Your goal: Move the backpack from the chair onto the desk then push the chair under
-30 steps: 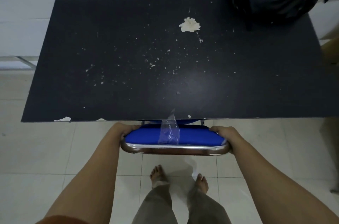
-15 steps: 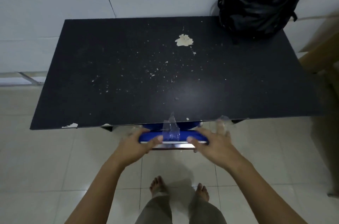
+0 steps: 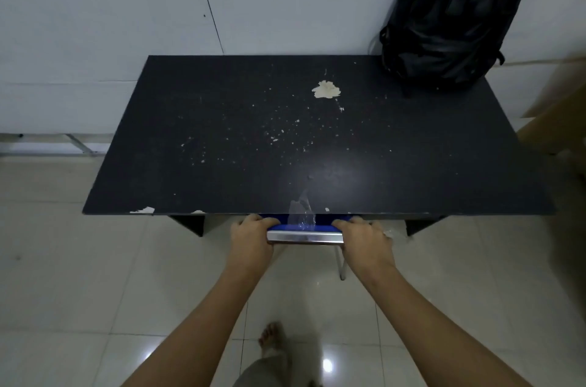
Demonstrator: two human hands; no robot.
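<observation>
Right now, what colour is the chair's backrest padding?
Blue, with a chrome rail, on the chair; the head view shows it.

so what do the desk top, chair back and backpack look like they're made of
Desk top: seemingly matte black laminate over board; pale chips show at its front edge.
Chair back: blue padding, probably vinyl or fabric, on a shiny chrome-like metal bar, with clear tape stuck on.
Backpack: black synthetic fabric, likely nylon, with a slight sheen.

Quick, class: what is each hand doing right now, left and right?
Left hand: closed on the chair backrest, at its left end.
Right hand: closed on the same backrest, at its right end.
</observation>
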